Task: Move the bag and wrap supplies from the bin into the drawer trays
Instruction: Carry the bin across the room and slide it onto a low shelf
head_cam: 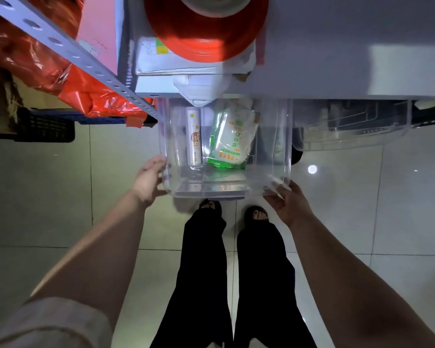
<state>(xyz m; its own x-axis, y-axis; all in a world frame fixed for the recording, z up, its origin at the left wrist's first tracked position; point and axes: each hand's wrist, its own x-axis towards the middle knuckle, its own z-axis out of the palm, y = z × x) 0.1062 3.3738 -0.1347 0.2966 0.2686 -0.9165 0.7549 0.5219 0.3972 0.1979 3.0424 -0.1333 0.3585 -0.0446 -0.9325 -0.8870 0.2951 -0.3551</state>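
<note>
while both hands (148, 179) (286, 204) grip the clear bin (224, 190), its edges seem unobstructed.

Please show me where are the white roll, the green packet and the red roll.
White roll (194, 136), head view, middle of its printed side.
Green packet (232, 136), head view, centre of its clear front.
Red roll (204, 50), head view, its lower red edge.

Counts, head view: one clear plastic bin (284, 146), held at both near corners; two bare hands, left hand (148, 180) and right hand (288, 203). Inside: one white cylindrical wrap roll (194, 136), one green-and-white plastic bag pack (232, 138). One large red film roll (206, 33) above.
</note>
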